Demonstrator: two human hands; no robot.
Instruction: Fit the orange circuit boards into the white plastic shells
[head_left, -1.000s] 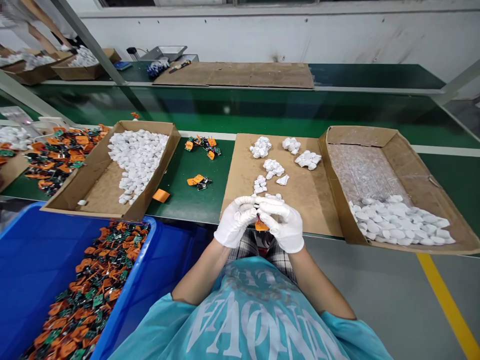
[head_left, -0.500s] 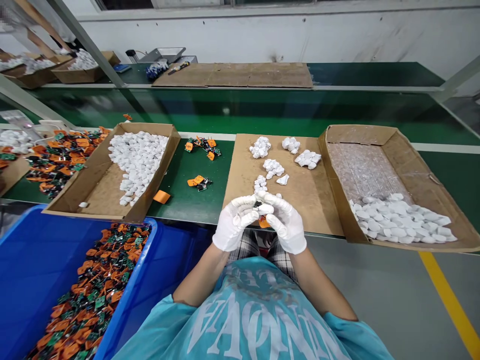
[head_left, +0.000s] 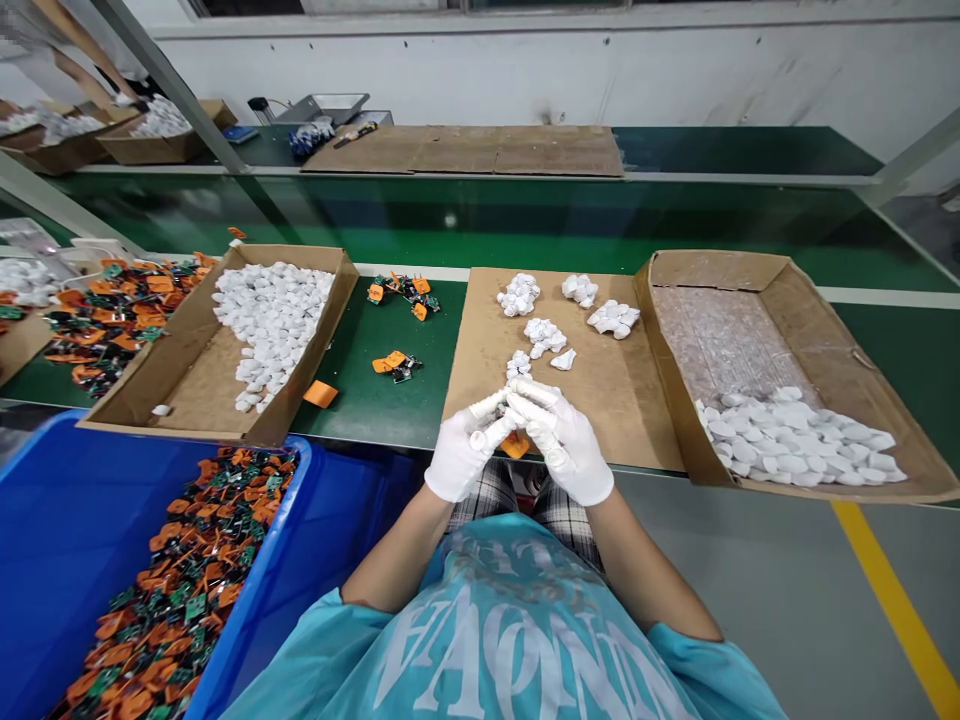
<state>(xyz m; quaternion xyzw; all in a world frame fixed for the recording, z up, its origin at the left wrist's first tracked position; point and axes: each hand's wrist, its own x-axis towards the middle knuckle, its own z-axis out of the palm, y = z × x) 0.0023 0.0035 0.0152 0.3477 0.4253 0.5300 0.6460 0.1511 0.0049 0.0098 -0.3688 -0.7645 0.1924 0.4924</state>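
Observation:
In white gloves, my left hand [head_left: 459, 455] and my right hand [head_left: 566, 448] meet at the bench's front edge, fingers closed together around a small part. Its orange piece [head_left: 515, 445] shows below the fingertips; most of the rest is hidden by the gloves. Just beyond the fingers, a small pile of white caps [head_left: 519, 365] lies on a cardboard sheet [head_left: 637, 400]. A single white cap [head_left: 563, 360] and further piles of white caps [head_left: 544, 337] are spread behind it.
On the left, a cardboard box [head_left: 187, 395] holds many white caps, with orange-and-green circuit parts [head_left: 397, 366] beside it. A blue bin [head_left: 45, 500] of such parts stands below. Another cardboard box [head_left: 675, 410] with white pieces sits right. A person's arm [head_left: 82, 75] shows far left.
My right hand's fingers have closed over the part and tilted toward my left hand. The dark and white pieces seen between the fingertips are now mostly covered.

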